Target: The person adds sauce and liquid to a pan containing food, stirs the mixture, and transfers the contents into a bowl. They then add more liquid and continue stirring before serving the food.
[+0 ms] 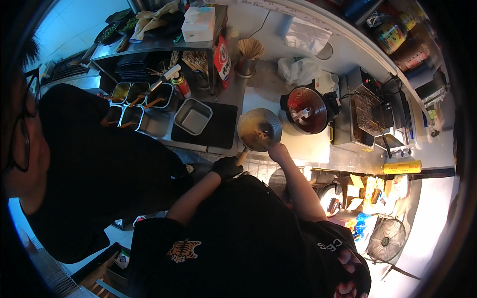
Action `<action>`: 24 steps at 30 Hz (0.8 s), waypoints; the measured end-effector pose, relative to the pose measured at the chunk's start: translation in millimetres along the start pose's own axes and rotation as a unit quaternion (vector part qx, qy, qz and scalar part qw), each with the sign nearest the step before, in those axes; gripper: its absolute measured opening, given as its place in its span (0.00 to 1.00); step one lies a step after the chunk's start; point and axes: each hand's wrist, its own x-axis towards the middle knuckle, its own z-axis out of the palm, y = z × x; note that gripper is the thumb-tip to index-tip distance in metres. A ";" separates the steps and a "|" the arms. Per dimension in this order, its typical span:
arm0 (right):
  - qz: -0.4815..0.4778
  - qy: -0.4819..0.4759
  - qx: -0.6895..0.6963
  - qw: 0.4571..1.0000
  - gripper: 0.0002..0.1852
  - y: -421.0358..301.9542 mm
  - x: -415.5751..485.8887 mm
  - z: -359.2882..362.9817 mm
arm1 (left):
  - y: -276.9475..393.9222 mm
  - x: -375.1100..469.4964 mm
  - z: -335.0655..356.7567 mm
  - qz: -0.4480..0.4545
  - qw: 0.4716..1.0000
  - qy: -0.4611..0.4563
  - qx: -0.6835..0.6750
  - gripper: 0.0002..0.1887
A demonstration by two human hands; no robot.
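A metal pan with a wooden handle is in front of me at the counter's edge, with yellowish liquid and some brown matter inside. My left hand, in a black glove, is closed around the handle. Bare, my right hand is at the pan's lower right rim; whether it grips the rim or something small inside is hidden. Right of the pan stands a dark pot-like vessel smeared with red sauce, a white blade piece in its middle. Left of it, an empty square metal container rests on a black mat.
A person in black stands close on my left. Sauce containers with spatulas and a torch on a gas canister are at the left. A fryer with a wire basket stands right, a yellow box near it, a fan below.
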 end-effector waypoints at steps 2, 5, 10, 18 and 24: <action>0.028 -0.005 0.000 1.000 0.18 9.9 -2.4 9.1 | 6.6 -2.6 -3.6 0.003 1.000 -0.007 0.004 0.30; 0.047 0.006 0.057 0.997 0.18 -24.8 -11.2 -26.6 | 1.1 -4.6 -4.1 -0.012 1.000 0.005 -0.008 0.30; 0.027 0.021 0.026 0.999 0.18 -14.8 -11.4 -13.8 | -5.2 4.2 1.4 -0.008 1.000 -0.023 -0.004 0.30; 0.091 0.001 0.091 0.992 0.17 -25.0 -29.6 -31.1 | -22.8 11.1 24.7 0.008 0.999 0.040 0.020 0.30; 0.111 -0.003 0.157 0.981 0.19 -16.7 -34.2 -16.2 | -21.2 6.4 29.4 0.008 0.998 0.057 0.030 0.29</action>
